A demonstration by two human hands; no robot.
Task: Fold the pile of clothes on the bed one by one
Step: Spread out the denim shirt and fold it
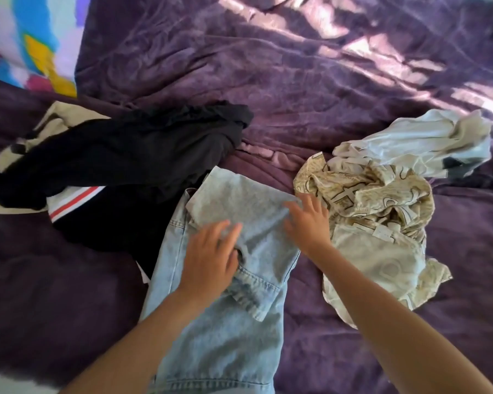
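We are looking at matt, faded denim jeans (225,336) with raised stitched seams, lying on a plush purple blanket (296,81) that is catching a velvety sheen.

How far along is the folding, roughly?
No finished folded stack shows. In hand: the light blue jeans, partly doubled over, with the left hand and right hand flat on them. Left to do: the black clothes, the patterned cream cloth and the pale shirt, all crumpled on the bed.
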